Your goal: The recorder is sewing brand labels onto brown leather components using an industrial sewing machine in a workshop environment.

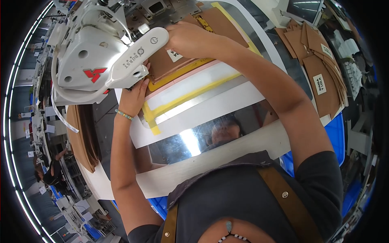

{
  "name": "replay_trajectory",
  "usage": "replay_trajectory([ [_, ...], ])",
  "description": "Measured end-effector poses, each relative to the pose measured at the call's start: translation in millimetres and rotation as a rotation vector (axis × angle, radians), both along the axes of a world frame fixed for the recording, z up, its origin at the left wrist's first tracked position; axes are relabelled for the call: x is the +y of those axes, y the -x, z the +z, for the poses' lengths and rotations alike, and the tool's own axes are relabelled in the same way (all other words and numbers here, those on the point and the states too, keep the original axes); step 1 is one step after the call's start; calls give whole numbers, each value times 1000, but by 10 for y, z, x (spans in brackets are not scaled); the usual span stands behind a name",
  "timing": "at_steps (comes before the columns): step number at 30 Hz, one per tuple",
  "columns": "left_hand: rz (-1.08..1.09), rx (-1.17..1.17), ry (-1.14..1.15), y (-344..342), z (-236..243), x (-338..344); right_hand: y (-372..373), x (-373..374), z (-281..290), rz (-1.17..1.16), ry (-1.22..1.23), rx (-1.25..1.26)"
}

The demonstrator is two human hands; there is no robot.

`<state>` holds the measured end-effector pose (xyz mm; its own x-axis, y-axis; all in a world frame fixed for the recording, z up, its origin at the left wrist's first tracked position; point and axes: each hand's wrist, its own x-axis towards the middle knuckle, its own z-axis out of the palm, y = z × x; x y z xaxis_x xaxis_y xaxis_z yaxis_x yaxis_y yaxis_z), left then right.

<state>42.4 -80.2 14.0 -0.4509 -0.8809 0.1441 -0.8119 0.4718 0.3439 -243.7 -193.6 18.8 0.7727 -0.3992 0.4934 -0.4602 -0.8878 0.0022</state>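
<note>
A brown sheet (225, 24) with a white label (175, 55) lies under the head of a white sewing machine (87, 60). Yellow strips (194, 66) border a layered template beneath it. My left hand (135, 96), with a beaded bracelet at the wrist, reaches in at the sheet's near left corner. Its thumb and one fingertip show stretched apart; the machine head covers the other fingers. Over the sheet, beside the machine's rounded white arm, is my right hand (190, 39). Its fingers are curled together, and whatever they hold is hidden.
Stacked brown labelled pieces (324, 81) lie at the right, below a monitor (304, 10). More brown pieces (83, 137) stand stacked at the left. A shiny metal plate (174, 148) crosses the table's near side. Blue bins (338, 133) sit lower down. Another person (52, 174) works far left.
</note>
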Motion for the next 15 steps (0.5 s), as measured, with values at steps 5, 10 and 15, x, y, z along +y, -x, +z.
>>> replay_trajectory([
  [5,-48,-70,36,27,-14,-108,-37,2,-80,-22,30,18],
  [10,-50,-18,36,-83,-20,-189,-62,46,-69,-16,-31,17],
  [15,-28,-77,42,-146,-92,-350,-35,65,-86,-24,-28,-10],
])
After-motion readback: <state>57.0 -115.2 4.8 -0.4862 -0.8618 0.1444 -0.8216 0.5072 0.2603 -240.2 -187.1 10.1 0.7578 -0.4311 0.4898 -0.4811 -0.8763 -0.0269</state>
